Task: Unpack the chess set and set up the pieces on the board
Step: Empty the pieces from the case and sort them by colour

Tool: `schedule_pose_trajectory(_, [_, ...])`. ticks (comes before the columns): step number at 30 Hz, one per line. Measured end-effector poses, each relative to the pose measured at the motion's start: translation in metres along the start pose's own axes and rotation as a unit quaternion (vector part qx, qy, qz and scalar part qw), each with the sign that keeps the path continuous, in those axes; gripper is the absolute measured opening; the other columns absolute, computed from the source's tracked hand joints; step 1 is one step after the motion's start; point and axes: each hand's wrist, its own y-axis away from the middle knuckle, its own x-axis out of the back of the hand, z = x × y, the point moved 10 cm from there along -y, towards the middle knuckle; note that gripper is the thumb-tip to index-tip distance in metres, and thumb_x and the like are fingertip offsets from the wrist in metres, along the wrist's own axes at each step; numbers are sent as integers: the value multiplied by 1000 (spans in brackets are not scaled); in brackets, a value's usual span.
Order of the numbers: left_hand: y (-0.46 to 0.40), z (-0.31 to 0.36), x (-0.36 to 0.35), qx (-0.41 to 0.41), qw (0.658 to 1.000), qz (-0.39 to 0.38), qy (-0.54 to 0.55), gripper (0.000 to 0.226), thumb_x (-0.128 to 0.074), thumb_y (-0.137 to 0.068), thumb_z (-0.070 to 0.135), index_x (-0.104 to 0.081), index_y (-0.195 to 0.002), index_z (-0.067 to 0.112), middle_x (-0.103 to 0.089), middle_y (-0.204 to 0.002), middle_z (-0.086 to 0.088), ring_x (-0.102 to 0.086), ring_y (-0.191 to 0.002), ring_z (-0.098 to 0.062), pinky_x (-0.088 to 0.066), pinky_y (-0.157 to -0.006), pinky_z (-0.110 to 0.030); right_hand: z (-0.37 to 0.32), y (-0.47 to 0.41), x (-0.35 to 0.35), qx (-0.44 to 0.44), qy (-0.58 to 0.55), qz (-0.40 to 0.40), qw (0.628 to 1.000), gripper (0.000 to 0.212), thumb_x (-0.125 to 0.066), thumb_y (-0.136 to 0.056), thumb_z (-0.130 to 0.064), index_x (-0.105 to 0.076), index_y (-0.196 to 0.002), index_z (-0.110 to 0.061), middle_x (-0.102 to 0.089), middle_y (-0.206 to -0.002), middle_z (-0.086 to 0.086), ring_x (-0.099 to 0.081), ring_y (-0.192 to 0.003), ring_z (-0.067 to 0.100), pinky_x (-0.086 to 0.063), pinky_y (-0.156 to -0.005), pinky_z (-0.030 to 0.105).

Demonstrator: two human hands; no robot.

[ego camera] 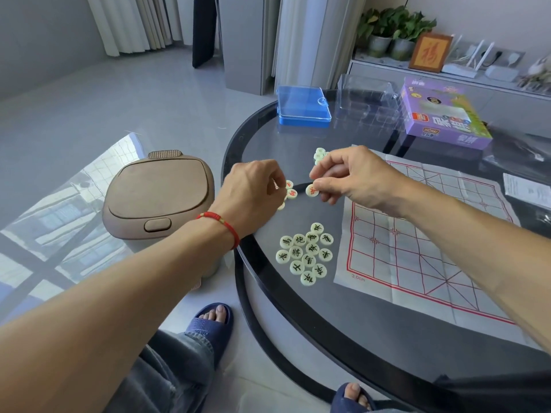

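While both hands are working above the round glass table [298, 317], the right hand [354, 177] is pinching a pale disc with a red character [312, 190] between thumb and fingertips, its grip closing on the disc's rim. At 12 o'clock from that hand, a small stack of pale green discs [319, 154] is peeking out beside the knuckles. The left hand [253, 189], wearing a red cord bracelet [220, 223] at the wrist, is curling its fingers over a few more red-marked pieces [290, 190]; whether its grip is actually holding one I cannot tell, as the fingers are hiding the contact.

At 6 o'clock from the hands, a cluster of black-marked pieces [307, 253] is lying face up on the glass, the discs touching one another. The paper board [417, 234] with its red grid is lying flat at 3 o'clock from that cluster, carrying no pieces. Toward 12 o'clock on the table, a blue plastic case [302, 105], a clear tray [366, 99] and a purple box [441, 114] are sitting side by side. A brown lidded bin [158, 192] is standing on the floor at 9 o'clock.
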Motion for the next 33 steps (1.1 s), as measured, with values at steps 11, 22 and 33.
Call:
schedule_pose_trajectory(11, [13,10,-31,36,991,-99,79,3,-72,-85,18,-75,-86,18,-71,-75,6,-65,-68,-8,-47,-66,-11,12,-6,28,6,265,126,956,9,-66,-90,-21,-75,-92,-21,-75,-88,-1,-70,-87,20,-58,-83,39])
schedule_pose_trajectory(22, [18,32,-40,-59,993,-104,5,19,-63,-83,5,-80,-86,11,-73,-77,-2,-64,-73,-17,-52,-67,-25,41,-35,27,-43,428,97,898,44,-45,-103,-25,-55,-145,-29,-45,-116,11,-45,-120,34,-46,-100,48])
schedule_pose_trajectory(33, [18,29,-36,-44,990,-126,39,17,-64,-83,7,-80,-82,13,-75,-77,1,-68,-73,-14,-54,-72,-28,14,-9,22,-9,330,59,942,10,-85,-80,-25,-75,-80,-22,-72,-75,-6,-69,-82,16,-58,-79,35])
